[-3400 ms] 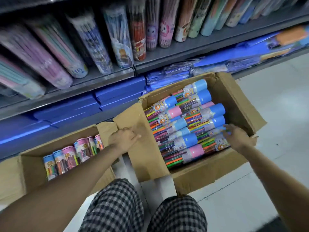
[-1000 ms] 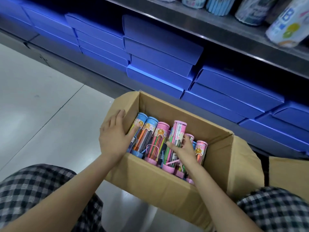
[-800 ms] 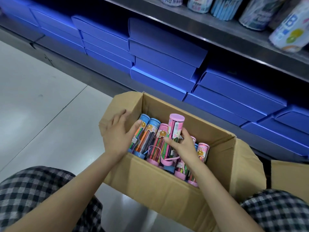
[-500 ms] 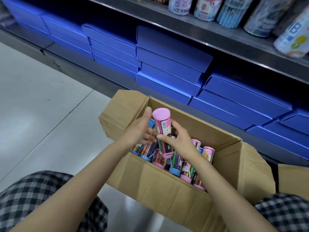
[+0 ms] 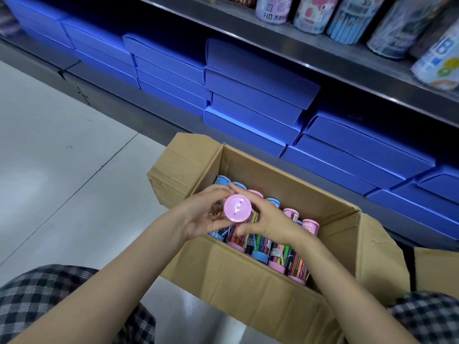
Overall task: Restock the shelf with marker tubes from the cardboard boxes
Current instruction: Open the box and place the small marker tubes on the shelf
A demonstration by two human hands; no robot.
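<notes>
- The left hand (image 5: 198, 217) and the right hand (image 5: 267, 220) together form the grip on one pink-capped marker tube (image 5: 237, 208); the left hand's fingers curl round it from nine o'clock, the right hand's from three o'clock, thumbs and fingertips touching the cap's rim.
- The tube stands on end, its round pink cap facing up at the viewer, its body mostly hidden under the cap and between the palms.
- It is raised above the other marker tubes (image 5: 278, 254), which lie packed side by side in the cardboard box (image 5: 248, 289), some with pink caps, some with blue.
- The box sits on the pale floor (image 5: 62, 170), flaps folded outward, between the person's knees in checked trousers (image 5: 49, 301).
- At three o'clock of the box, the edge of a second cardboard box (image 5: 437, 269) shows.
- At twelve o'clock, stacks of blue folders (image 5: 253, 93) fill the lowest shelf level.
- Above them, on the grey shelf (image 5: 310, 49), printed pencil tubes (image 5: 315, 13) stand in a row.
</notes>
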